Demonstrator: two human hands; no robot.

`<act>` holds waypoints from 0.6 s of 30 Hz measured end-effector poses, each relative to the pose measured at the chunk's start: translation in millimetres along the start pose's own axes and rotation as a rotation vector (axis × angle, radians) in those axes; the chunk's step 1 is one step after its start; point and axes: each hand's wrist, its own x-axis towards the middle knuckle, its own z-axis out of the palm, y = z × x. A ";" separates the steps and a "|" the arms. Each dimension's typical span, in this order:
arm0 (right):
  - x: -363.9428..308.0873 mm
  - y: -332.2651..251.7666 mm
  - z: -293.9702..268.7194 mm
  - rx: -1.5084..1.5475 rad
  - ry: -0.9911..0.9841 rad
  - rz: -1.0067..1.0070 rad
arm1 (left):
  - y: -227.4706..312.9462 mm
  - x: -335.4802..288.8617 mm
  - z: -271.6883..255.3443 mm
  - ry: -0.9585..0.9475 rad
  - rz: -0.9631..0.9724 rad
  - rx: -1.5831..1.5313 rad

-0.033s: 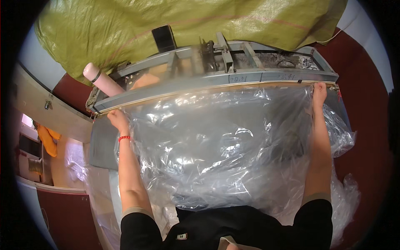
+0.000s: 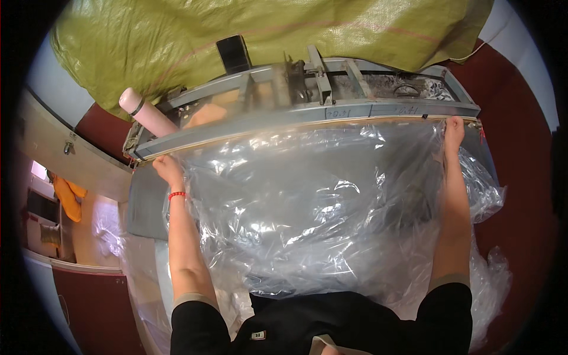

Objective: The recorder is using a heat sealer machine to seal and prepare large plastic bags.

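Here, left hand [image 2: 167, 170] and right hand [image 2: 454, 129] pinching clear plastic bag [image 2: 307, 201], contents indiscernible.

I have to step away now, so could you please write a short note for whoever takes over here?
Left hand: pinching the left end of the clear plastic sheet against the grey machine bar.
Right hand: pinching the sheet's right end at the same bar.
Done: the sheet's top edge lies stretched along the bar.
Left: the rest of the sheet is crumpled and loose over the bench towards the body. A pink roll sits behind the bar's left end.
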 end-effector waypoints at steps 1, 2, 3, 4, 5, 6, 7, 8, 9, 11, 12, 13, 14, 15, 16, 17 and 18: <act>-2.9 -5.1 -0.7 0.079 -0.019 0.056 | 2.2 -1.7 -1.6 -0.016 -0.072 -0.026; -5.6 -4.5 -0.5 0.081 -0.023 0.056 | 4.6 -3.9 -5.5 -0.030 -0.142 -0.053; -6.7 -5.8 -1.4 0.087 -0.051 0.041 | 8.5 -5.7 -8.6 -0.026 -0.142 -0.056; -7.7 -7.7 -3.1 0.093 -0.079 0.026 | 12.6 -7.5 -12.6 -0.110 -0.251 -0.251; -9.1 -9.9 -6.3 0.098 -0.080 0.021 | 16.9 -9.8 -16.9 -0.194 -0.358 -0.448; -13.0 -15.9 -11.2 0.100 -0.137 -0.019 | 26.4 -16.5 -21.3 -0.191 -0.358 -0.452; -19.4 -25.3 -15.6 0.101 -0.196 -0.059 | 37.5 -25.9 -28.1 -0.129 -0.007 -0.147; -26.5 -34.9 -22.1 0.100 -0.195 -0.066 | 46.4 -32.5 -35.8 -0.064 0.340 0.161; -38.2 -53.5 -29.9 -0.008 -0.190 -0.183 | 48.2 -33.4 -49.9 -0.127 0.448 0.433; -56.2 -77.1 -56.3 -0.140 -0.211 -0.295 | 51.7 -40.8 -71.8 -0.223 0.404 0.510; -65.4 -85.7 -72.5 -0.163 -0.235 -0.291 | 57.5 -44.8 -81.2 -0.326 0.362 0.584; -79.4 -98.7 -94.3 -0.213 -0.201 -0.230 | 86.9 -50.8 -87.8 -0.439 0.199 0.547; -97.4 -108.3 -109.6 -0.245 -0.178 -0.173 | 91.0 -48.7 -98.8 -0.424 0.188 0.556; -110.2 -104.0 -127.7 -0.285 -0.148 -0.226 | 92.7 -46.1 -107.1 -0.477 0.127 0.452; -119.0 -95.4 -148.8 -0.326 -0.116 -0.279 | 92.3 -43.8 -112.4 -0.529 0.066 0.345; -128.9 -86.6 -170.0 -0.432 -0.126 -0.272 | 95.0 -45.4 -116.2 -0.579 0.071 0.210; -133.5 -73.2 -195.1 -0.639 -0.221 -0.171 | 99.8 -54.2 -117.2 -0.627 0.078 0.072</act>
